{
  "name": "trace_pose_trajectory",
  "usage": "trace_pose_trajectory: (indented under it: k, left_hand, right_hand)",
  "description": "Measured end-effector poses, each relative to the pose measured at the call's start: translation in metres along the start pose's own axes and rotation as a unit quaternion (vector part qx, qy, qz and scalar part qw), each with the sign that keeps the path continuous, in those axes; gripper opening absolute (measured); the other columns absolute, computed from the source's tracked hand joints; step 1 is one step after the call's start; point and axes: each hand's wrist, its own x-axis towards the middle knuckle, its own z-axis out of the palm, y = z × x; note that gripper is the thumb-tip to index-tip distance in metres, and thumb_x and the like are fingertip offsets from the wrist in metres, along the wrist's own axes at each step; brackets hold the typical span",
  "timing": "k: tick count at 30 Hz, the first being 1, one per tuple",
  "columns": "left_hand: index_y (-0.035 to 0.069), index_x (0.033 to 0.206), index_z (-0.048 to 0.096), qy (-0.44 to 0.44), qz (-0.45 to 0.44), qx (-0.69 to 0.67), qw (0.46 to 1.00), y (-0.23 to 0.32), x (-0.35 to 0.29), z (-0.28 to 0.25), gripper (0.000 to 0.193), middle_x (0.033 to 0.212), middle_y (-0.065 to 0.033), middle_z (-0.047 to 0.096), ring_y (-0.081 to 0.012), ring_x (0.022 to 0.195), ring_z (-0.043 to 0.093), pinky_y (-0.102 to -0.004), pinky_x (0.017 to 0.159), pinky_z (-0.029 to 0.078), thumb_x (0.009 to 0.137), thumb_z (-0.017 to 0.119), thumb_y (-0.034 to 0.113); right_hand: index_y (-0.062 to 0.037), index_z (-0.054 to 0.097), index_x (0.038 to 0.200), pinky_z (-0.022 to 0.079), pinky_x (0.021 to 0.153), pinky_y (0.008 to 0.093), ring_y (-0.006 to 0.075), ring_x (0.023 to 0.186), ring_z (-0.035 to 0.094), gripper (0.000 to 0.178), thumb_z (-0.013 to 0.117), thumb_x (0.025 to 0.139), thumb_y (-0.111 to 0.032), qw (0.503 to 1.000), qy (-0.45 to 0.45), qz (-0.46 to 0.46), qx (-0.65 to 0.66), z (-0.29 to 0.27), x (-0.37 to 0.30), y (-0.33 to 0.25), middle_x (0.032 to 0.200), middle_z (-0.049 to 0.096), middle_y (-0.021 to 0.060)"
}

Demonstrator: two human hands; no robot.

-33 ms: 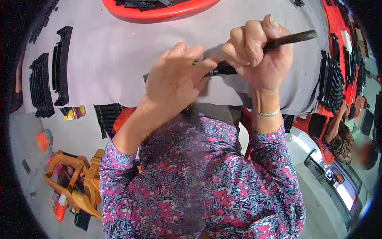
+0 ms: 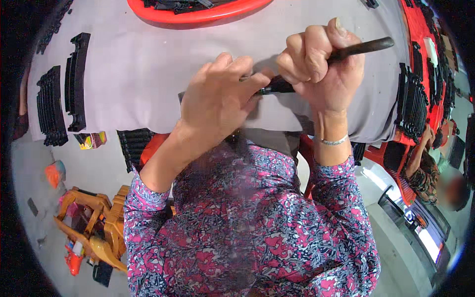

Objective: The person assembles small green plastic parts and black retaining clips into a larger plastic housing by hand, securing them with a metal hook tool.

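Observation:
My left hand point(image 2: 215, 96) is bent over a black strip-like part point(image 2: 280, 86) in front of my body, its fingers curled and thumb close to them. A dark end of that part peeks out at the left of the hand; the rest is hidden beneath it. My right hand point(image 2: 321, 72) is closed in a fist round a slim dark tool handle point(image 2: 373, 46), whose rounded end sticks out to the right. Where the tool meets the black part, between the two hands, I cannot make out.
A red basin point(image 2: 198, 21) of black pieces stands on the grey-covered table point(image 2: 133, 64). Stacks of black strips point(image 2: 51, 106) lie at the left, with more black strips point(image 2: 411, 101) at the right. Wooden furniture point(image 2: 99, 222) is lower left; another person point(image 2: 425, 168) sits at far right.

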Motion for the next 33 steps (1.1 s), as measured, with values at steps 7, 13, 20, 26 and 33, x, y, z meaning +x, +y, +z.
trace_pose_trajectory:
  k: [7,13,20,26,33]
  left_hand:
    - [0.026,0.108,0.064,-0.033,0.009,0.049,0.998,-0.004,-0.004,0.002,0.040,0.100,-0.0005,0.047,-0.0204,0.092,0.051,-0.0339,0.075,0.047,0.070,0.075,0.026]
    - [0.025,0.104,0.063,-0.039,0.000,0.041,0.998,-0.002,-0.001,-0.002,0.037,0.095,-0.0016,0.047,-0.0206,0.087,0.052,-0.0351,0.073,0.048,0.070,0.076,0.025]
    - [0.024,0.101,0.062,-0.004,0.005,0.038,0.999,-0.003,-0.001,0.000,0.038,0.092,-0.0014,0.048,-0.0214,0.084,0.054,-0.0357,0.071,0.049,0.066,0.077,0.023]
    - [0.023,0.100,0.062,0.006,-0.002,0.026,1.000,-0.002,0.002,-0.001,0.038,0.087,-0.0014,0.050,-0.0209,0.082,0.055,-0.0349,0.069,0.050,0.065,0.078,0.022]
    - [0.023,0.098,0.063,-0.003,-0.011,0.025,1.000,-0.003,0.001,-0.002,0.036,0.086,-0.0013,0.050,-0.0210,0.082,0.055,-0.0349,0.069,0.050,0.065,0.077,0.021]
  right_hand:
    - [-0.0120,0.039,0.058,0.021,0.044,0.0281,0.0112,0.046,0.019,0.054,0.031,0.103,-0.041,1.000,-0.019,0.000,0.009,0.000,0.003,-0.001,0.049,0.029,-0.0021]
    - [-0.0127,0.038,0.057,0.019,0.043,0.0280,0.0104,0.046,0.020,0.055,0.030,0.103,-0.042,1.000,-0.016,0.004,-0.002,0.001,0.005,0.000,0.049,0.029,-0.0024]
    - [-0.0126,0.038,0.057,0.019,0.043,0.0281,0.0099,0.046,0.020,0.055,0.031,0.103,-0.042,1.000,-0.012,0.002,0.001,-0.009,0.018,0.008,0.049,0.029,-0.0021]
    - [-0.0093,0.040,0.055,0.021,0.040,0.0279,0.0115,0.039,0.020,0.059,0.034,0.103,-0.043,0.918,-0.309,-0.078,0.238,-0.031,0.042,0.029,0.046,0.031,0.0010]
    - [-0.0098,0.038,0.053,0.020,0.039,0.0282,0.0117,0.039,0.020,0.060,0.034,0.103,-0.043,0.990,0.131,0.038,0.041,0.023,0.013,0.002,0.045,0.030,0.0009]
